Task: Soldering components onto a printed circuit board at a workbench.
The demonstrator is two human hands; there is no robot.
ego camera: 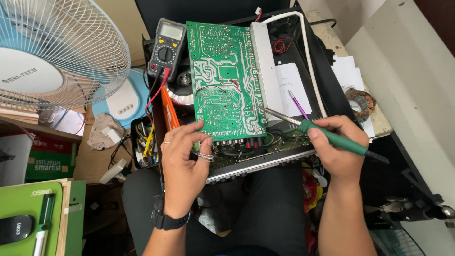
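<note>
Pinching coiled solder wire point(204, 155) at the circuit board's point(222, 76) lower edge, the left hand point(182, 159) curls half-closed; the right hand point(339, 147) grips a soldering iron point(327, 135).

Screen point(171, 31): small grey-green rectangle, blank, set in the top of a dark multimeter at upper centre.

Box point(47, 159): green and red printed carton, lower left, lying upside down to the viewer beneath the fan.

Paper slip point(292, 86): white rectangular sheet with faint handwriting, inside the open black chassis, right of the green circuit board.

Fan badge point(22, 71): round white hub plate with dark lettering, upper left.
</note>
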